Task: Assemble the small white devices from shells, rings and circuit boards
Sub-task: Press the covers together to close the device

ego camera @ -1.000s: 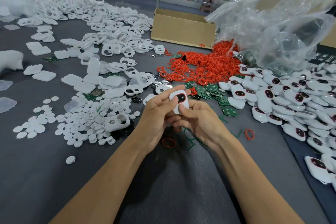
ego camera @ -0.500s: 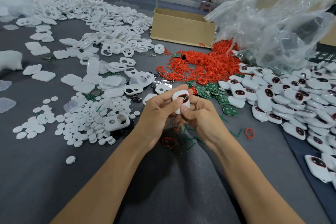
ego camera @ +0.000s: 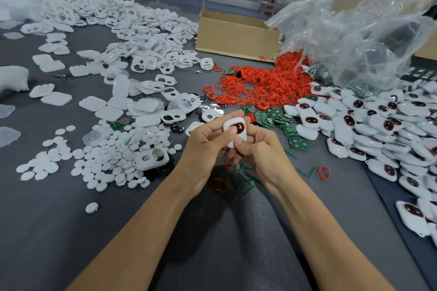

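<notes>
Both hands hold one small white device (ego camera: 236, 128) above the grey table, its dark window ringed in red facing up. My left hand (ego camera: 205, 146) grips its left side, thumb on the window. My right hand (ego camera: 261, 149) pinches its lower right end, thumb tip on the shell. Beyond the hands lie a heap of red rings (ego camera: 262, 82), green circuit boards (ego camera: 276, 121), and white shells (ego camera: 146, 54) spread across the left. Finished devices (ego camera: 383, 125) are piled on the right.
White round discs (ego camera: 106, 160) cover the near left. A cardboard box (ego camera: 236, 35) stands at the back, with a big clear plastic bag (ego camera: 359, 30) to its right. Loose red rings (ego camera: 220, 184) and green strips lie under the hands. Grey table (ego camera: 212, 243) in front.
The device has tilted slightly in the hands, and my left thumb has slid onto its window. Both hands stay in the same spot.
</notes>
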{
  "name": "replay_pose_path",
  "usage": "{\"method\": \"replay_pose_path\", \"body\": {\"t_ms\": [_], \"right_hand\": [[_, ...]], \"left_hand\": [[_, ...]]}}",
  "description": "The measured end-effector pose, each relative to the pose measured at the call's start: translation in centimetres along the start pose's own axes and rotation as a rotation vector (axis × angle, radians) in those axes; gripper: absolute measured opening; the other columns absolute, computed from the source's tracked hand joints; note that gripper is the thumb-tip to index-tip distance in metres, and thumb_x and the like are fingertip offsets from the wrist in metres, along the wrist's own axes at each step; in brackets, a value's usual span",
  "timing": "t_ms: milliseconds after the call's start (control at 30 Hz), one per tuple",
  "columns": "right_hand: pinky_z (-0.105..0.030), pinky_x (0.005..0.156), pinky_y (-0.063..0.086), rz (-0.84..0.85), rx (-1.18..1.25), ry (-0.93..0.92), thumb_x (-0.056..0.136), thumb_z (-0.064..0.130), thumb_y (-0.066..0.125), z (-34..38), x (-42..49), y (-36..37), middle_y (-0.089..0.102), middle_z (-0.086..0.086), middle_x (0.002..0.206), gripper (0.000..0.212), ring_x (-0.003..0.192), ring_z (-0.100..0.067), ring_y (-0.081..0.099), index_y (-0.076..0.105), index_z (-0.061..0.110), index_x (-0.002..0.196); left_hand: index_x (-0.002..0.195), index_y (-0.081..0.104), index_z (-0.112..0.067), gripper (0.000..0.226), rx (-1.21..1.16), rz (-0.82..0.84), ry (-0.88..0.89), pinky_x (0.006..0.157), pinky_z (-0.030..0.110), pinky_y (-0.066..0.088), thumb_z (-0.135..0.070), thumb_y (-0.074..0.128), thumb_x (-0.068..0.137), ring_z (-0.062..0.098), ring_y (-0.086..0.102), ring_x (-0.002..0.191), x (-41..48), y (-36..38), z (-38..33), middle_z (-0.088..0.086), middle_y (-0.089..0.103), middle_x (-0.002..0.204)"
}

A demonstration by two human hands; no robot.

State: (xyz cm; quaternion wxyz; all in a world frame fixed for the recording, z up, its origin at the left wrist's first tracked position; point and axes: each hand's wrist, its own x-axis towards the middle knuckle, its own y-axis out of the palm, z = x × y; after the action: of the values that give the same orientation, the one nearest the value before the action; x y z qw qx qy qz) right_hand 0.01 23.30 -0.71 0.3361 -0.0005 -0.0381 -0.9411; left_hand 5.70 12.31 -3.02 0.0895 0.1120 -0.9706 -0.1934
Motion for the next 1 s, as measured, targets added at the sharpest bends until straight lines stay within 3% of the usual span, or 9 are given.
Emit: {"method": "replay_pose_path", "body": {"t_ms": [100, 167, 267, 367, 533, 633, 767, 900, 1000], "right_hand": [[-0.025, 0.052, 0.046, 0.030, 0.012, 0.022, 0.094, -0.008, 0.044, 0.0, -0.1, 0.2, 0.065, -0.006, 0.064, 0.019, 0.050, -0.013, 0.055, 0.061, 0.000, 0.093], [-0.022, 0.052, 0.048, 0.054, 0.016, 0.037, 0.095, -0.006, 0.044, 0.1, -0.1, 0.4, 0.066, -0.008, 0.071, 0.017, 0.052, -0.011, 0.058, 0.061, -0.003, 0.099], [-0.021, 0.051, 0.048, 0.039, 0.019, 0.033, 0.096, -0.007, 0.043, 0.1, -0.1, 0.4, 0.064, -0.009, 0.072, 0.018, 0.052, -0.010, 0.057, 0.060, -0.006, 0.102], [-0.022, 0.050, 0.047, -0.001, 0.010, 0.029, 0.094, -0.008, 0.044, 0.1, -0.1, 0.3, 0.063, -0.012, 0.072, 0.018, 0.051, -0.011, 0.056, 0.061, -0.006, 0.097], [-0.019, 0.053, 0.050, 0.010, 0.078, 0.061, 0.095, -0.006, 0.045, -0.1, 0.2, 0.3, 0.066, -0.015, 0.081, 0.016, 0.057, -0.014, 0.060, 0.060, -0.009, 0.101], [-0.019, 0.052, 0.050, 0.055, 0.132, 0.078, 0.094, -0.005, 0.045, 0.1, 0.2, 0.1, 0.068, -0.012, 0.078, 0.018, 0.057, -0.013, 0.060, 0.063, -0.006, 0.091], [-0.019, 0.050, 0.050, 0.072, 0.159, 0.081, 0.093, -0.006, 0.045, 0.3, 0.0, -0.1, 0.069, -0.012, 0.075, 0.019, 0.054, -0.012, 0.060, 0.063, -0.005, 0.089], [-0.020, 0.054, 0.051, 0.105, 0.176, 0.077, 0.094, -0.004, 0.045, 0.5, -0.1, 0.0, 0.065, -0.016, 0.083, 0.017, 0.059, -0.013, 0.061, 0.060, -0.009, 0.099], [-0.021, 0.052, 0.049, 0.094, 0.153, 0.073, 0.094, -0.005, 0.045, 0.6, -0.2, 0.0, 0.062, -0.017, 0.080, 0.016, 0.056, -0.013, 0.060, 0.061, -0.005, 0.093]], "left_hand": [[0.124, 0.063, -0.012, 0.029, -0.007, -0.038, -0.016, 0.056, 0.032, 0.044, -0.009, 0.050, 0.099, 0.027, 0.043, 0.064, 0.1, -0.2, 0.0, 0.012, 0.071, 0.107], [0.124, 0.062, -0.011, 0.028, -0.002, -0.059, -0.025, 0.055, 0.032, 0.046, -0.011, 0.048, 0.100, 0.028, 0.044, 0.066, 0.3, -0.3, 0.0, 0.008, 0.070, 0.119], [0.119, 0.065, -0.014, 0.026, -0.027, -0.057, -0.015, 0.049, 0.027, 0.045, -0.011, 0.049, 0.099, 0.023, 0.047, 0.059, 0.4, -0.3, 0.2, 0.009, 0.070, 0.118], [0.118, 0.066, -0.015, 0.025, -0.041, -0.052, -0.024, 0.050, 0.029, 0.043, -0.011, 0.050, 0.098, 0.020, 0.046, 0.053, 0.5, -0.2, 0.4, 0.021, 0.063, 0.108], [0.114, 0.068, -0.012, 0.029, -0.166, -0.070, -0.086, 0.050, 0.029, 0.040, -0.017, 0.042, 0.102, 0.022, 0.037, 0.064, 0.7, -0.1, -0.1, 0.018, 0.065, 0.109], [0.110, 0.072, -0.013, 0.034, -0.225, -0.049, -0.125, 0.054, 0.032, 0.037, -0.021, 0.040, 0.101, 0.023, 0.033, 0.063, 0.6, -0.2, -0.4, 0.017, 0.049, 0.109], [0.117, 0.067, -0.012, 0.035, -0.197, -0.003, -0.124, 0.050, 0.029, 0.043, -0.022, 0.037, 0.102, 0.020, 0.038, 0.062, 0.4, 0.0, -0.6, 0.008, 0.070, 0.109], [0.127, 0.060, -0.010, 0.038, -0.191, 0.017, -0.122, 0.051, 0.029, 0.039, -0.026, 0.035, 0.103, 0.014, 0.037, 0.057, 0.4, -0.1, -0.8, 0.002, 0.070, 0.113], [0.122, 0.065, -0.013, 0.037, -0.193, 0.023, -0.117, 0.052, 0.031, 0.038, -0.027, 0.036, 0.103, 0.015, 0.039, 0.054, 0.3, 0.0, -0.7, 0.016, 0.055, 0.108]]}}
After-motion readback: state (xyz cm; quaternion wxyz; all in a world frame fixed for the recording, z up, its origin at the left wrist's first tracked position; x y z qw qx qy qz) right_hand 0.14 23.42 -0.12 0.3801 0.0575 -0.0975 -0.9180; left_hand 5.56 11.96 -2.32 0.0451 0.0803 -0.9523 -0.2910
